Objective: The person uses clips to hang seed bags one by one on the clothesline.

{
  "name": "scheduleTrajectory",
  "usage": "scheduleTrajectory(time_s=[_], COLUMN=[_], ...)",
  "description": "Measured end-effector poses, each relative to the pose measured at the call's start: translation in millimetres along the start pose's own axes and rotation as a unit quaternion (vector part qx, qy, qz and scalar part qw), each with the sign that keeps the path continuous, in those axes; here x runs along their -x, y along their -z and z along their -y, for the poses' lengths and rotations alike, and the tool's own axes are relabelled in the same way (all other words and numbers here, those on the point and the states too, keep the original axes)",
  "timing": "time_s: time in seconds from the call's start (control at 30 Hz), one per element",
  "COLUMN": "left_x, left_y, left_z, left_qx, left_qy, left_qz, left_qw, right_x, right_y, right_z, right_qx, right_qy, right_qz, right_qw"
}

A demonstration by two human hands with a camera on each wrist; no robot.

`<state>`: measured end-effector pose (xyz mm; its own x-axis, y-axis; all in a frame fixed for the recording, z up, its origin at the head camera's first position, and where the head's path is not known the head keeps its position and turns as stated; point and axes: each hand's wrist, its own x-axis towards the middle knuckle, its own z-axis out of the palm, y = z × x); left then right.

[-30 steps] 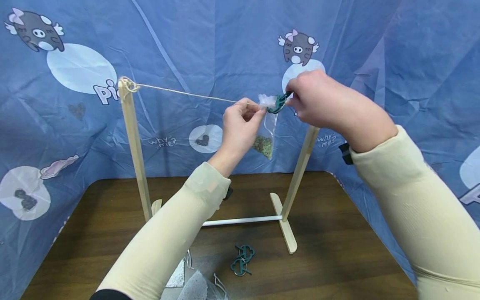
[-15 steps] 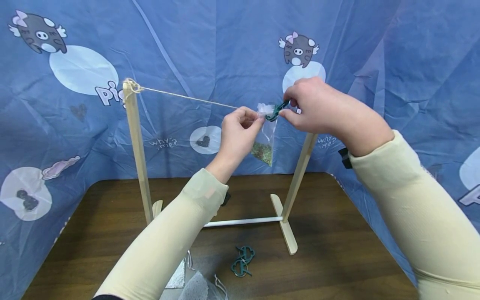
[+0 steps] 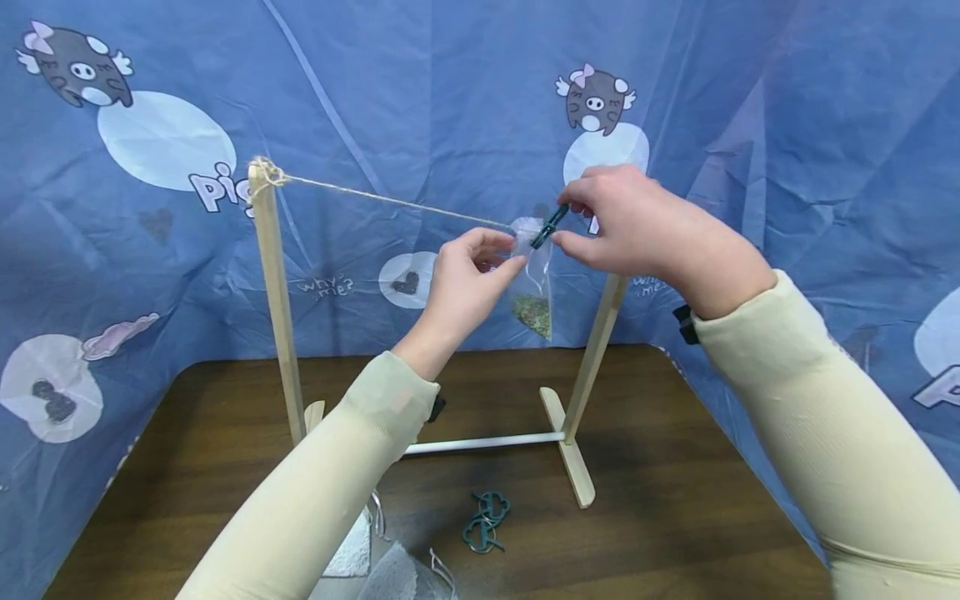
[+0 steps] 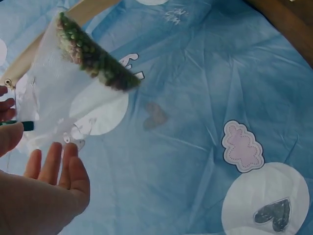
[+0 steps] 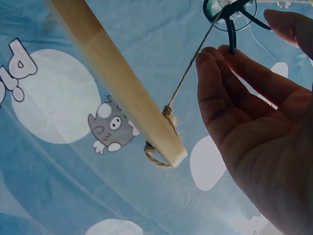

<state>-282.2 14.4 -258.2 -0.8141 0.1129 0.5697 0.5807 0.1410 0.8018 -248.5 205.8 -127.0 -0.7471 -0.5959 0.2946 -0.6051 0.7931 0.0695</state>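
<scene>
A twine line (image 3: 390,198) runs between the two posts of a wooden stand (image 3: 276,292). On it hangs a small clear bag (image 3: 534,283) with green-brown bits at its bottom, fastened by a green clip (image 3: 549,226). My left hand (image 3: 501,254) hovers just left of the bag's top with its fingers straight and relaxed; the left wrist view shows the bag (image 4: 54,98) just beyond my left hand (image 4: 49,161). My right hand (image 3: 567,223) has thumb and fingers spread either side of the clip's tail. In the right wrist view the clip (image 5: 230,19) brushes my right hand (image 5: 239,34).
Spare green clips (image 3: 485,521) lie on the dark wooden table (image 3: 675,500) in front of the stand. More clear bags (image 3: 390,571) sit at the near edge. A blue printed cloth (image 3: 787,125) walls in the back and both sides.
My left hand has let go of the bag's top and opened. My right hand has eased its pinch on the clip. The bag now hangs lower from the twine.
</scene>
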Motion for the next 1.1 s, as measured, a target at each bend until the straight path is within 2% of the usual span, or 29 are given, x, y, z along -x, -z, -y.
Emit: scheduleTrajectory(time_s=[0.13,0.27,0.43,0.63,0.8,0.97,1.1], left_x=[5.8,13.8,26.6,47.0,76.6,112.7,139.4], left_y=[7.0,12.6,21.5,36.6,49.3,58.4,65.8], left_z=[0.0,1.7,6.0,3.7,0.2,1.3,5.6], left_qx=[-0.002,-0.007,-0.005,0.009,-0.009,-0.041,-0.076], left_qy=[-0.005,-0.007,-0.013,-0.024,-0.036,-0.030,-0.018], left_qz=[-0.007,-0.022,-0.030,-0.038,-0.055,-0.066,-0.064], left_qw=[1.0000,0.9997,0.9995,0.9989,0.9978,0.9966,0.9949], right_x=[0.4,6.3,18.2,36.3,57.1,85.3,101.6], right_y=[-3.6,-6.7,-14.8,-28.9,-44.9,-64.7,-85.3], right_z=[1.0,0.4,-0.7,4.7,11.0,17.2,19.8], right_qx=[0.004,-0.004,-0.014,-0.031,-0.047,-0.064,-0.073], right_qy=[-0.010,-0.002,0.026,0.045,0.043,0.017,0.017], right_qz=[-0.008,-0.035,-0.111,-0.202,-0.241,-0.248,-0.251], right_qw=[1.000,0.999,0.993,0.978,0.968,0.967,0.965])
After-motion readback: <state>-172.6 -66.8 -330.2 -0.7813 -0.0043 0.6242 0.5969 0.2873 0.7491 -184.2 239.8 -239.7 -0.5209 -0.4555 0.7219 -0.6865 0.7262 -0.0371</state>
